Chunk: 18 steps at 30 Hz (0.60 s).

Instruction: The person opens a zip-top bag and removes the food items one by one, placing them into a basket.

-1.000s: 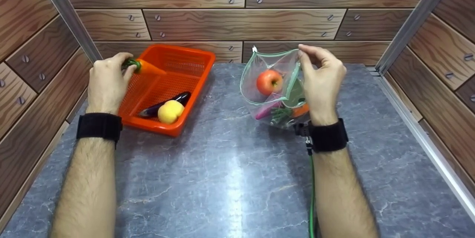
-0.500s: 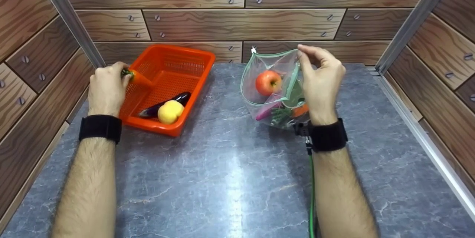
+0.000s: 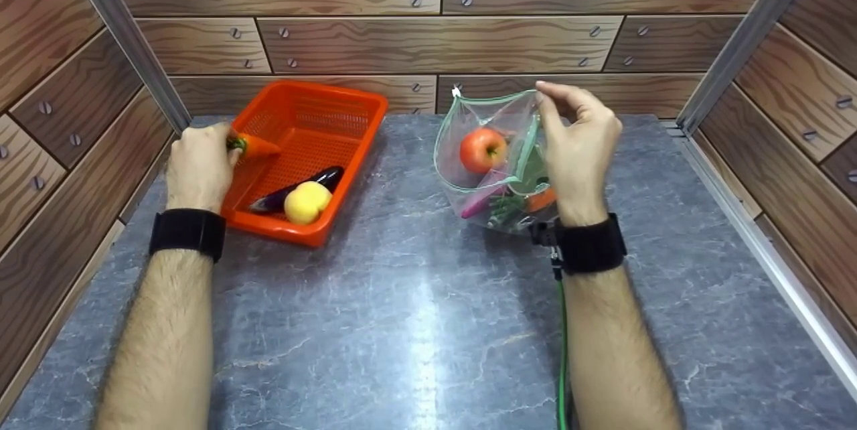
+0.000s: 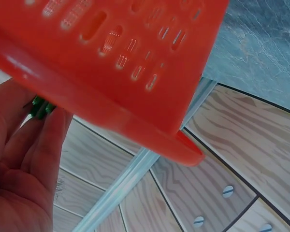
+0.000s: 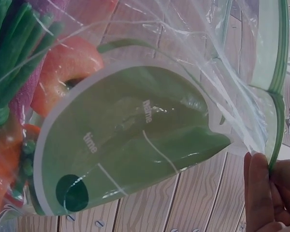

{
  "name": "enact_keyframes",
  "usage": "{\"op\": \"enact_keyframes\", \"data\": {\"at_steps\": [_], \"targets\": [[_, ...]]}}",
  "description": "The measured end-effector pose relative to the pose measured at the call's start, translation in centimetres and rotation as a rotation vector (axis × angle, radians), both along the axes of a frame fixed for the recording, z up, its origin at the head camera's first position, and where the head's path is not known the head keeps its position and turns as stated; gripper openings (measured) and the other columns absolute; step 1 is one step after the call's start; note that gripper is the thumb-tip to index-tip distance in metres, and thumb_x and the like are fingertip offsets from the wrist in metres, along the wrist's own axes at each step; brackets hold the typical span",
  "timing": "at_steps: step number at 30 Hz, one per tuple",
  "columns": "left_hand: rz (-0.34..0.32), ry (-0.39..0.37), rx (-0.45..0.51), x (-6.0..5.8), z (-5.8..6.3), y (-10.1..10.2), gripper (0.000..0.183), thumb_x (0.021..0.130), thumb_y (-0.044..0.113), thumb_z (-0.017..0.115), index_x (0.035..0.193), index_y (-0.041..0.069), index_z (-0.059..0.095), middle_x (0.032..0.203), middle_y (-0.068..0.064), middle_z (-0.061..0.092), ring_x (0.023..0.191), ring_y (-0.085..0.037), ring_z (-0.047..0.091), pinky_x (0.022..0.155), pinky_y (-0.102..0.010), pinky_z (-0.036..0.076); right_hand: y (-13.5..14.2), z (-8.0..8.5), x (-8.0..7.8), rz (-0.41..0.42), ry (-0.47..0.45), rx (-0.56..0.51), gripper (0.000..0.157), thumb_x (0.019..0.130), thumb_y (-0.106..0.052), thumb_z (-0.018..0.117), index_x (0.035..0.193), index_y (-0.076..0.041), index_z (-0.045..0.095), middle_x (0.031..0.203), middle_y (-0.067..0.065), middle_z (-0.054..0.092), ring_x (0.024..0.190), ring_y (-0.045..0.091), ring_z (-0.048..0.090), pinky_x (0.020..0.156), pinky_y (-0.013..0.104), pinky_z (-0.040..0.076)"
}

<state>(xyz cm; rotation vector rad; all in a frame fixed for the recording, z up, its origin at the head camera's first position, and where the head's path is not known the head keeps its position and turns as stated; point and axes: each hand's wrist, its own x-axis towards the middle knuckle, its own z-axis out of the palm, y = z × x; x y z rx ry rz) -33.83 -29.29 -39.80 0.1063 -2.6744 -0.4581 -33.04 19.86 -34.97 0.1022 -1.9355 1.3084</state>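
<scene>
My left hand (image 3: 201, 165) pinches a carrot (image 3: 260, 147) by its green top, at the left rim of an orange plastic basket (image 3: 311, 149). The carrot's orange body points right, inside the basket. In the left wrist view, the basket's wall hides most of it and only the green stem (image 4: 38, 107) shows between the fingers. My right hand (image 3: 581, 149) pinches the green-edged rim of a clear zip bag (image 3: 447, 165), whose mouth gapes. Inside the bag are a red apple (image 3: 482, 150), something purple (image 3: 477, 203) and an orange vegetable with green stalks (image 5: 5, 150).
An eggplant (image 3: 329, 177) and a yellow round fruit (image 3: 308, 202) lie in the basket's near right corner. A grey marbled table (image 3: 375, 309) lies beneath, with wood-patterned walls (image 3: 348, 45) around it. A green cable (image 3: 563, 349) runs along the right forearm.
My left hand has come down and nearer, then slightly right, bringing the carrot lower into the basket. The right hand and bag have hardly moved.
</scene>
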Motion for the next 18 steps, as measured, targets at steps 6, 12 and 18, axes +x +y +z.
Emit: {"op": "enact_keyframes", "data": {"at_steps": [6,12,18], "targets": [[-0.009,-0.062,-0.038,-0.11,-0.09,0.25,0.023,0.107,0.004,0.082,0.127,-0.007,0.080,0.127,-0.044,0.078,0.116,-0.072,0.074,0.099,-0.080,0.063,0.04,0.02,0.06,0.002,0.015,0.003,0.014,0.108,-0.009,0.085,0.119,-0.008,0.093,0.117,0.012,0.091,0.089,-0.006,0.074,0.085,0.016,0.059],[-0.032,-0.115,-0.096,-0.20,-0.21,0.33,0.019,0.105,0.003,0.082,0.120,-0.009,0.081,0.122,-0.044,0.079,0.110,-0.073,0.075,0.094,-0.080,0.064,0.01,0.04,0.00,0.004,0.017,0.001,0.014,0.108,-0.009,0.085,0.119,-0.006,0.092,0.117,0.013,0.092,0.089,-0.004,0.075,0.084,0.016,0.059],[-0.040,-0.187,-0.185,-0.30,-0.38,0.12,0.015,0.102,0.003,0.082,0.108,-0.011,0.080,0.113,-0.044,0.079,0.101,-0.070,0.077,0.086,-0.080,0.065,0.02,0.07,-0.07,-0.002,0.002,0.000,0.014,0.107,-0.009,0.086,0.119,-0.006,0.092,0.118,0.013,0.091,0.089,-0.002,0.075,0.085,0.017,0.059]]}}
